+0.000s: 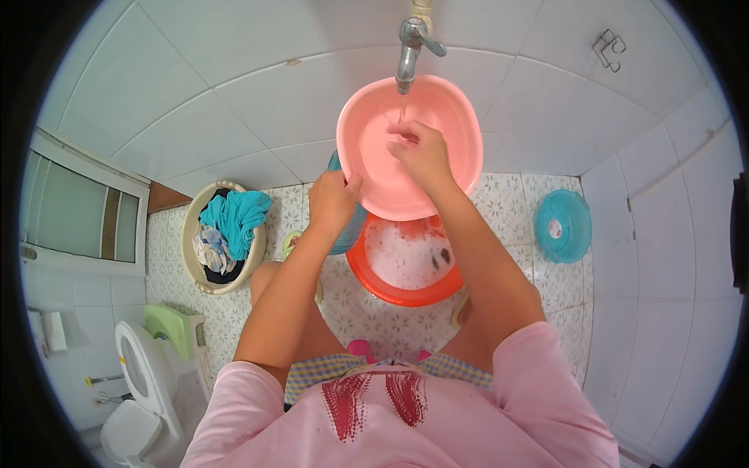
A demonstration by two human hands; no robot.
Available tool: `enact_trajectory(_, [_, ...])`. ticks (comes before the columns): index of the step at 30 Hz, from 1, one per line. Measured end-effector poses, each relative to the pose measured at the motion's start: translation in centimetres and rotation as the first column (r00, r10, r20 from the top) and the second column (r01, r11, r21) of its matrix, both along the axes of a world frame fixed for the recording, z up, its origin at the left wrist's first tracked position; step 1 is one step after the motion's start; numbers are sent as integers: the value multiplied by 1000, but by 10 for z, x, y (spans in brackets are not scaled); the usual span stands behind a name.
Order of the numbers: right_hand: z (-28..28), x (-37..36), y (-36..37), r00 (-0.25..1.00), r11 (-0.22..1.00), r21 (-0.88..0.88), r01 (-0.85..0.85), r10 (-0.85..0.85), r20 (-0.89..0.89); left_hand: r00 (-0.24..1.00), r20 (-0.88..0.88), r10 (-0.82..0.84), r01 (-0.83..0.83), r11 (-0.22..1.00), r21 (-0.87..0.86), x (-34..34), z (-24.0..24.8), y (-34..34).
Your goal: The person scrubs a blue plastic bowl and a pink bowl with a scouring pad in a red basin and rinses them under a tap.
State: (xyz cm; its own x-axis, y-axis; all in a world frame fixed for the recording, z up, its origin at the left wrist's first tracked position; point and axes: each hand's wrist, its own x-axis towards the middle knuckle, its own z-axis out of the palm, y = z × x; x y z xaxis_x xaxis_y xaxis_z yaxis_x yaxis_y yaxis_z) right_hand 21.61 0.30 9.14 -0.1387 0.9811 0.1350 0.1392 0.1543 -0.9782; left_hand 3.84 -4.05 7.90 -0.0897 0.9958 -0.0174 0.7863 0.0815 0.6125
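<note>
Pink basin [445, 125] held tilted under wall tap [411, 47], far centre; left hand [333, 201] clenched on its near-left rim, right hand [421, 154] inside, fingers loosely curled, rinsing. Orange soapy basin [402, 261] below, laundry in basket [225, 234] left apparently unwashed

head cam: you look steeply down from your own head | faces tiled wall and floor | close on pink basin [437, 168] | fisheye, single view
</note>
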Motion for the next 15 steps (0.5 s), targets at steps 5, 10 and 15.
enact_trajectory(5, [-40, 38, -30, 719, 750, 405, 523, -644, 263, 941, 327, 86, -42, 990, -137, -19, -36, 12])
enact_trajectory(10, [-47, 59, -40, 563, 739, 345, 579, -668, 487, 938, 346, 24, 52, 977, -209, -32, -54, -10])
enact_trajectory(15, [-49, 124, -46, 965, 869, -420, 262, -237, 111, 850, 520, -82, 209, 959, -192, -17, -58, -35])
